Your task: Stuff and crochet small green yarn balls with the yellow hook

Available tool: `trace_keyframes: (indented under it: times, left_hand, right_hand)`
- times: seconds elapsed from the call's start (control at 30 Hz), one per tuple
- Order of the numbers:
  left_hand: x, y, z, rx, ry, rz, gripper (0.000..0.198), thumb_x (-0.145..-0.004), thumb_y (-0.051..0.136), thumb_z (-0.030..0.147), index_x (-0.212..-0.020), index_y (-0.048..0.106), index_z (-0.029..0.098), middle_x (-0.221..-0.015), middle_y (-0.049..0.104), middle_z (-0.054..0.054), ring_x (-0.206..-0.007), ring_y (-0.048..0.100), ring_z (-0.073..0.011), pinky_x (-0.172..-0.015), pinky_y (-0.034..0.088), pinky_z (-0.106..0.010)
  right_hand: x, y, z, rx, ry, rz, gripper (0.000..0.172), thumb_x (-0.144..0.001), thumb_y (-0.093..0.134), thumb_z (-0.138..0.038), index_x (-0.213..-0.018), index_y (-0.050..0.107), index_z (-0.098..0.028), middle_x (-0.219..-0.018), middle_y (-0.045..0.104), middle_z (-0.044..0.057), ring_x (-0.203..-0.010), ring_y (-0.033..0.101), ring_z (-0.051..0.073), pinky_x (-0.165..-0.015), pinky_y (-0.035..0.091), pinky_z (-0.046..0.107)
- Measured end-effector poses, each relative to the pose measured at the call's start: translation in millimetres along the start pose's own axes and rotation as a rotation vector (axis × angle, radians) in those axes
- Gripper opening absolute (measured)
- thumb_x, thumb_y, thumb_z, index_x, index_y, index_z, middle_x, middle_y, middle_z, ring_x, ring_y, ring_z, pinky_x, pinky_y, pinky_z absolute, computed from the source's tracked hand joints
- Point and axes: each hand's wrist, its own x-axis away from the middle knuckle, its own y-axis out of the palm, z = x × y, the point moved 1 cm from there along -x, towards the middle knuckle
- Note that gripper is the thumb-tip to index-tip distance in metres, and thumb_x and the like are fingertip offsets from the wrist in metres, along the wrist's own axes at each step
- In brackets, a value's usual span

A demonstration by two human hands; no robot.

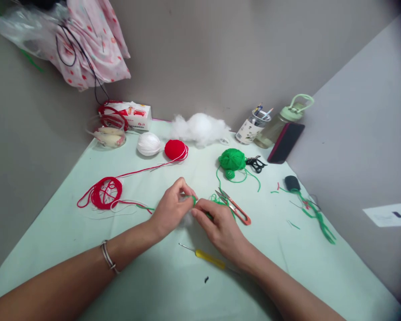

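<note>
On pale green tabletop [137, 276], working closely with left hand [174, 206] and right hand [218, 223].
Having yellow hook [210, 258] on the near side and orange scissors [239, 212] just beside right hand; pinching, seemingly with both hands, a small green yarn piece [194, 200] where fingertips meet, above the middle of the tabletop. Probably shaping or stitching it by fingers; cannot tell which. For next move, likely need a steady left pinch and gentle adjusting with right hand.

held piece [194, 199]: 1 | yarn balls [232, 159]: 3 | hook [210, 259]: 1 | snips [242, 214]: 1
</note>
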Motion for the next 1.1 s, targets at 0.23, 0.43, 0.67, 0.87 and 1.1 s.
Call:
trace_keyframes:
  times: [0.23, 0.43, 0.67, 0.87, 1.1]
  left_hand:
    - [4.4, -0.8, -0.8, 0.130, -0.084, -0.052, 0.017, -0.093, 0.066, 0.035, -0.089, 0.055, 0.023, -0.117, 0.072, -0.004, -0.098, 0.066, -0.0197, -0.087, 0.048, -0.035]
    - [0.5, 1.0, -2.6, 0.139, -0.051, -0.112, 0.029, -0.084, 0.077, 0.036, -0.091, 0.053, 0.022, -0.108, 0.070, -0.004, -0.087, 0.066, -0.0168, -0.079, 0.051, -0.032]
    - [-0.8, 1.8, -11.5, 0.027, 0.025, 0.004, 0.021, -0.081, 0.070, 0.019, -0.084, 0.050, 0.023, -0.092, 0.066, 0.000, -0.079, 0.062, -0.0154, -0.073, 0.048, -0.031]
    - [5.1, 4.4, -11.9, 0.009, 0.204, 0.055, 0.018, -0.088, 0.067, 0.018, -0.091, 0.050, 0.024, -0.105, 0.065, -0.004, -0.100, 0.064, -0.0196, -0.089, 0.051, -0.036]
    - [9.1, 2.7, -10.6, 0.049, 0.215, -0.028, 0.013, -0.097, 0.065, 0.027, -0.097, 0.053, 0.023, -0.113, 0.067, -0.007, -0.104, 0.067, -0.0197, -0.093, 0.052, -0.037]
  right_hand:
    - [-14.4, -9.6, 18.8, -0.189, 0.126, 0.128, 0.032, -0.084, 0.060, -0.038, -0.061, 0.045, -0.023, -0.057, 0.037, -0.006, -0.055, 0.031, 0.011, -0.054, 0.025, 0.027]
    - [-13.6, -19.6, 16.5, -0.223, 0.186, 0.114, 0.037, -0.086, 0.060, -0.049, -0.063, 0.048, -0.022, -0.059, 0.039, -0.006, -0.055, 0.031, 0.010, -0.052, 0.024, 0.026]
    - [-0.3, -4.1, 1.9, 0.025, 0.050, 0.054, 0.029, -0.097, 0.049, -0.039, -0.073, 0.050, -0.022, -0.064, 0.045, -0.004, -0.060, 0.040, 0.013, -0.060, 0.031, 0.028]
    - [-9.6, -4.0, 10.2, -0.281, 0.149, 0.079, 0.038, -0.091, 0.058, -0.049, -0.065, 0.048, -0.023, -0.058, 0.038, -0.006, -0.057, 0.032, 0.012, -0.054, 0.025, 0.027]
    - [-14.9, -10.3, 20.3, -0.217, 0.137, 0.175, 0.035, -0.083, 0.065, -0.045, -0.061, 0.051, -0.022, -0.055, 0.038, -0.007, -0.054, 0.029, 0.010, -0.052, 0.023, 0.027]
